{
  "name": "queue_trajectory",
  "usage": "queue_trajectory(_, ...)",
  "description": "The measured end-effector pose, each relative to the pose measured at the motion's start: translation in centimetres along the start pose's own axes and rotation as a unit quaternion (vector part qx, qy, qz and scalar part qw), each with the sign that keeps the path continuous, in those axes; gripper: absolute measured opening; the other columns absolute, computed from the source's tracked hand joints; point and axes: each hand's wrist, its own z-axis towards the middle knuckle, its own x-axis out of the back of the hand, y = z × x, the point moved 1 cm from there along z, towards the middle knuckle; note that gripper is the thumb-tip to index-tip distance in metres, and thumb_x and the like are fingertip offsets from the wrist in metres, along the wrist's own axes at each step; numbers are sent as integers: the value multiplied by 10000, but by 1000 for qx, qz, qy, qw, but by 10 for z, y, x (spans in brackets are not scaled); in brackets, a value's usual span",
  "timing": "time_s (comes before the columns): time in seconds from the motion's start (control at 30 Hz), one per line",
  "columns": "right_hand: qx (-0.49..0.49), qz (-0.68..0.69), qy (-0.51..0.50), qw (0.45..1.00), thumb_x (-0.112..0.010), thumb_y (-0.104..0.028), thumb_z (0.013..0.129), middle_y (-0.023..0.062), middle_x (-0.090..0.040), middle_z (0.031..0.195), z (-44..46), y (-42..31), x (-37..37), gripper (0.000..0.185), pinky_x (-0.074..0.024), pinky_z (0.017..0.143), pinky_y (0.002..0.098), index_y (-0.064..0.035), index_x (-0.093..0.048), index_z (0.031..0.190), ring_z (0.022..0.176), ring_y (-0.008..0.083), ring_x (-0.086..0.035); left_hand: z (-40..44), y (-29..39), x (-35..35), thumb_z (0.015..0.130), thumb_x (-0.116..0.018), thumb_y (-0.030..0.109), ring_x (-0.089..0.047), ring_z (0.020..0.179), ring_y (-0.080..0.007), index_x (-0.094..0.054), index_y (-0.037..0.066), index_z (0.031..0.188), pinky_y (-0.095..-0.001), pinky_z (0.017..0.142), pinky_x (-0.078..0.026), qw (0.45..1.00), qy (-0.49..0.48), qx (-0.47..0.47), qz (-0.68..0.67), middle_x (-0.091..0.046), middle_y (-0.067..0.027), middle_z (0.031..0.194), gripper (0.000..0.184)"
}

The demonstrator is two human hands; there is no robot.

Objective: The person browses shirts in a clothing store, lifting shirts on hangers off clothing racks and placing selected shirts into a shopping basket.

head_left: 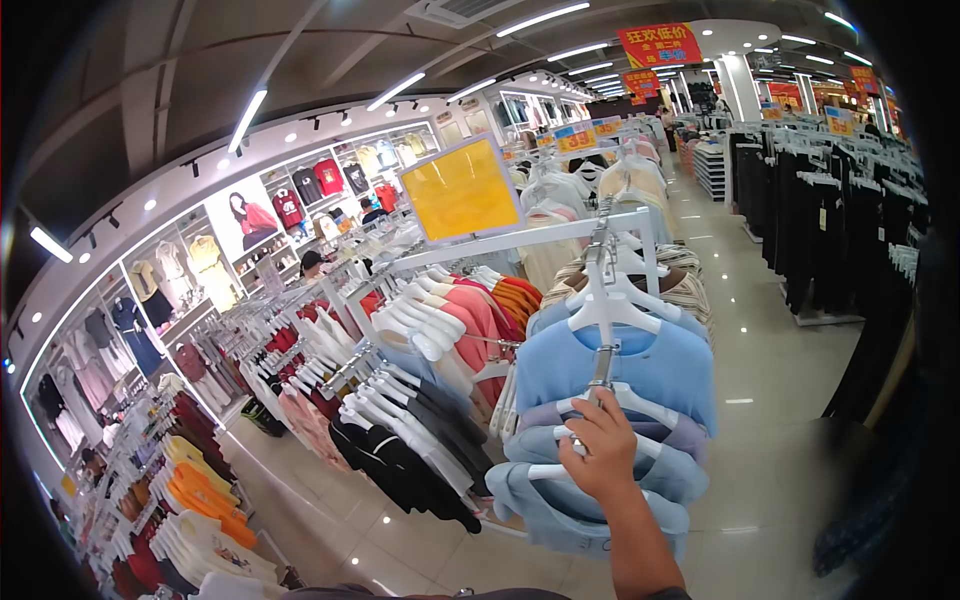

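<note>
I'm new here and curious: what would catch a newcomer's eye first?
Probably the yellow sign above the white rack, left of centre. Then the bright blue top right of centre, the right hand just below it in view. Farther back, a red banner hangs high.

At upper centre I saw a plain yellow sign [463,190] in a pale frame; to its upper right hung a red banner [660,45] with yellow characters. Strip lights [396,91] marked the dark ceiling [220,60]. At upper left I noted a poster [255,215] and, lower beside it, a yellow dress [207,268]. Black garments [820,215] filled the right, bordering glossy tiled floor [745,350]; orange garments [210,490] hung at lower left.
</note>
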Motion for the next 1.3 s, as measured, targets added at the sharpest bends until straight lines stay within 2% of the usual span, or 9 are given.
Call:
queue_trajectory(0.3,-11,0,-7,1000,-690,-53,631,155,-682,1048,-1,-4,-4,219,-481,945,488,-21,-694,848,1118,430,-586,-17,-56,27,762,-692,277,-646,1059,-357,-649,45,1182,-440,907,-484,999,31,12,-34,-680,-205,1134,482)
queue_trajectory(0.5,-65,-17,-28,997,-678,-34,657,156,-662,1161,-9,-5,-7,219,-415,1043,503,-5,-685,874,1245,423,-520,-34,-114,35,760,-695,279,-645,1063,-355,-648,46,1184,-438,910,-483,996,49,24,-66,-679,-203,1138,486)
queue_trajectory(0.7,-84,-51,-53,994,-627,-6,717,188,-603,1275,-13,-13,-9,293,-390,1067,448,26,-647,1008,1273,392,-501,-54,-193,30,759,-698,281,-644,1066,-353,-647,48,1187,-436,912,-483,991,60,58,-102,-678,-202,1141,490)
queue_trajectory(0.77,-136,-62,-31,988,-621,-25,746,190,-589,1296,-13,-18,-11,327,-402,1054,422,32,-642,1067,1250,368,-520,-58,-224,24,758,-699,282,-644,1068,-353,-647,48,1188,-435,913,-483,989,59,77,-114,-678,-201,1143,492)
queue_trajectory(0.8,-151,-76,-32,985,-613,-43,801,195,-579,1314,-12,-25,-11,338,-405,1046,406,39,-633,1128,1230,352,-534,-60,-242,20,758,-699,282,-644,1068,-352,-647,49,1188,-435,914,-483,987,58,91,-118,-678,-201,1143,492)
queue_trajectory(0.83,-146,-77,-39,986,-613,-43,801,195,-579,1314,-13,-25,-15,338,-405,1046,406,39,-633,1128,1230,352,-534,-62,-259,14,758,-700,282,-644,1069,-352,-647,49,1189,-435,914,-483,985,56,103,-123,-678,-201,1144,493)
queue_trajectory(0.93,-206,-79,24,975,-582,-58,885,199,-569,1332,-20,-14,-22,308,-405,1040,385,63,-617,1165,1216,309,-550,-67,-305,-4,757,-701,283,-643,1071,-351,-646,49,1190,-434,915,-482,979,44,139,-140,-678,-200,1146,495)
queue_trajectory(1.13,-244,-61,92,963,-530,-27,891,183,-581,1321,-31,4,-32,371,-409,1036,365,62,-584,1247,1214,275,-552,-91,-396,-67,755,-704,285,-642,1074,-349,-645,51,1193,-432,918,-482,959,-5,225,-170,-677,-198,1150,500)
queue_trajectory(1.3,-277,-67,67,956,-516,-97,934,149,-592,1281,-32,13,-28,402,-418,984,315,46,-553,1307,1151,226,-568,-128,-454,-137,754,-706,287,-641,1077,-348,-644,52,1195,-430,920,-482,943,-42,265,-198,-676,-197,1153,503)
